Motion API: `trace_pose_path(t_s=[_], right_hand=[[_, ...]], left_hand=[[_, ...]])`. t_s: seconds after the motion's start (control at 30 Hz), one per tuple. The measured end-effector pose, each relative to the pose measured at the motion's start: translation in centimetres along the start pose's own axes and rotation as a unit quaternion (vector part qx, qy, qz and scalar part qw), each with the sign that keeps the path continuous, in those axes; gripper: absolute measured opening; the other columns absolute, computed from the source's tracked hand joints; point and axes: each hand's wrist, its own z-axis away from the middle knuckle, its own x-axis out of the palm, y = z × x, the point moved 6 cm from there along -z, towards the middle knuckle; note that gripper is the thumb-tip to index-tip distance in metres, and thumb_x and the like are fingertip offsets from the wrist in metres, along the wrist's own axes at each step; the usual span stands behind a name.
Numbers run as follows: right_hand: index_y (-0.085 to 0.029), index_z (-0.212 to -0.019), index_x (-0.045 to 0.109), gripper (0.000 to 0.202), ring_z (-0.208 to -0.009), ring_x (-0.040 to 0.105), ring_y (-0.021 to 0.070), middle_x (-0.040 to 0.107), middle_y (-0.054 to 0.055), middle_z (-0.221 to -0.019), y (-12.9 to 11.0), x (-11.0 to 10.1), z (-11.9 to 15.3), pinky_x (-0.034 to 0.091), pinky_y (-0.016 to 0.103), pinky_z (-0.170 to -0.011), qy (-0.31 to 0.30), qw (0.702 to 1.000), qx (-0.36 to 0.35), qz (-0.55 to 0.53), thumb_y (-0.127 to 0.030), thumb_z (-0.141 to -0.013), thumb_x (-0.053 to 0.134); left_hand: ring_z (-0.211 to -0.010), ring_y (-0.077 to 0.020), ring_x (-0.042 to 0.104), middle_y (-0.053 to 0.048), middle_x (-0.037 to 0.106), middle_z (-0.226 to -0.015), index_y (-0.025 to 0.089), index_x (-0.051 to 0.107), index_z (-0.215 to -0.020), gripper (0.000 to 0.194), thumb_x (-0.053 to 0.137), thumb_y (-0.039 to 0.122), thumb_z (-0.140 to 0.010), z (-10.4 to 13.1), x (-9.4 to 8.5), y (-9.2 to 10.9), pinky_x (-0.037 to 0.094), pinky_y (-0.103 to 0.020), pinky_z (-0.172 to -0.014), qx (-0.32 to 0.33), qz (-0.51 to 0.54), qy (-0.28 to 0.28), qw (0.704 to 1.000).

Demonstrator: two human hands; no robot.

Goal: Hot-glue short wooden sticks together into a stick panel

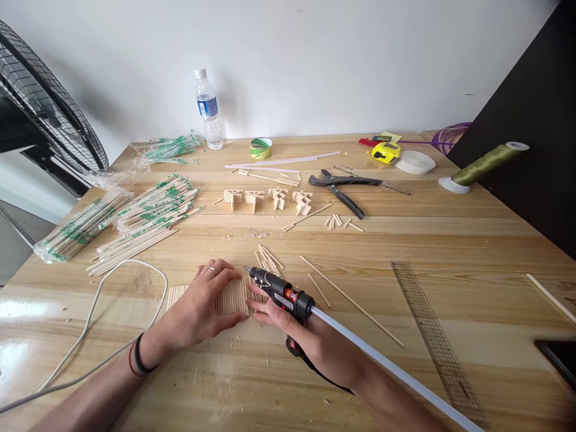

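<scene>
My left hand grips a flat panel of short wooden sticks laid side by side, thumb at the near edge and fingers over the far edge. In my right hand is a black hot glue gun, its nozzle pointing left just above the panel's right part. A long translucent glue stick runs out of the gun's back. The right hand's fingertips reach under the gun toward more sticks beside the panel. Loose short sticks lie just beyond the nozzle.
Behind stand several small stick structures, with black cutters to their right. Wrapped chopstick bundles and a white cable lie left. A clear ruler lies right. A water bottle stands at the back; a fan is at left.
</scene>
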Motion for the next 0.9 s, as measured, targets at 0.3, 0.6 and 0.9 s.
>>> trace_pose_path(t_s=[0.3, 0.6, 0.9], right_hand=[[-0.019, -0.110, 0.074, 0.057, -0.116, 0.073, 0.0345, 0.076, 0.015, -0.121, -1.1, -3.5, -0.6, 0.057, 0.052, -0.107, 0.171, 0.979, -0.098, 0.042, -0.072, -0.091, 0.064], [-0.018, -0.103, 0.073, 0.057, -0.099, 0.077, 0.0299, 0.077, 0.014, -0.110, -1.2, -3.6, -0.7, 0.063, 0.045, -0.095, 0.192, 0.971, -0.119, 0.083, -0.073, -0.090, 0.063], [-0.020, -0.099, 0.071, 0.042, -0.094, 0.077, 0.0259, 0.078, 0.009, -0.101, -1.2, -3.5, -0.7, 0.063, 0.036, -0.086, 0.185, 0.966, -0.122, 0.130, -0.061, -0.097, 0.059]], left_hand=[[-0.120, -0.0298, 0.056, -0.009, 0.059, -0.130, 0.025, 0.053, -0.134, 0.054, 0.081, 0.039, -0.089, 0.5, 0.0, -1.0, 0.049, -0.047, -0.105, 0.007, 0.015, 0.007, 1.000], [-0.103, -0.0230, 0.064, -0.006, 0.064, -0.112, 0.023, 0.055, -0.118, 0.019, 0.057, 0.036, -0.104, 0.6, -0.6, -1.7, 0.052, -0.039, -0.091, -0.050, 0.075, 0.052, 0.995], [-0.076, -0.0169, 0.057, 0.000, 0.064, -0.091, 0.023, 0.058, -0.105, 0.014, 0.063, 0.034, -0.099, 0.6, -1.2, -1.6, 0.044, -0.030, -0.068, -0.095, 0.078, 0.063, 0.990]])
